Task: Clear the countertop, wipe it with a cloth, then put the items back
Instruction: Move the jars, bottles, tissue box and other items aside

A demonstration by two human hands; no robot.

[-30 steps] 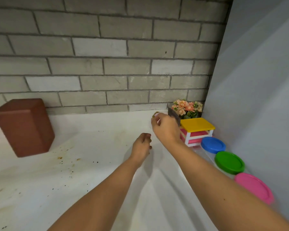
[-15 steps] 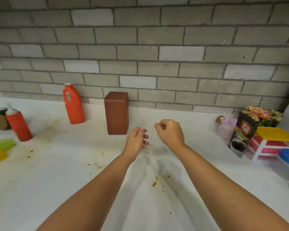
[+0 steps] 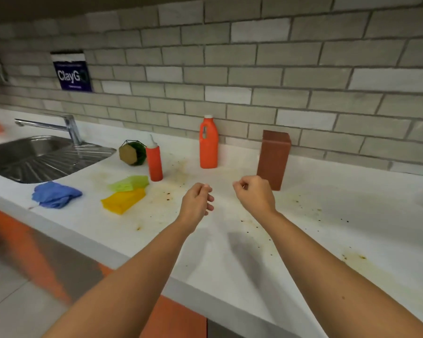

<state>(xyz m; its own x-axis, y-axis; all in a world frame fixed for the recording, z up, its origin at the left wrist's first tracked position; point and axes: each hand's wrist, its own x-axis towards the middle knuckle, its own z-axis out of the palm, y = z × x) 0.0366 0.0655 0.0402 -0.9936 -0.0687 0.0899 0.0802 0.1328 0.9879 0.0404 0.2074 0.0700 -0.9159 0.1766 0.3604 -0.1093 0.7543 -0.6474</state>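
The white countertop (image 3: 310,230) is marked with brown stains and crumbs. A brown box (image 3: 274,159) stands on it near the brick wall, with an orange bottle (image 3: 208,142) and a red squeeze bottle (image 3: 154,162) to its left. A crumpled blue cloth (image 3: 55,194) lies near the front edge, beside a green sponge (image 3: 130,183) and a yellow sponge (image 3: 122,200). My left hand (image 3: 197,201) hovers over the counter, loosely curled and holding nothing. My right hand (image 3: 254,195) hovers just in front of the brown box, its fingers curled in, also holding nothing.
A steel sink (image 3: 34,157) with a faucet (image 3: 69,126) is set into the counter at the left. A gold hexagonal holder with a green ball (image 3: 132,153) lies beside the red bottle. Orange cabinet fronts (image 3: 171,318) run below the counter edge.
My view has swung left from the right corner with the flowers and lidded tubs to the sink side. My right hand let go of the item it held there; both hands came along holding nothing.
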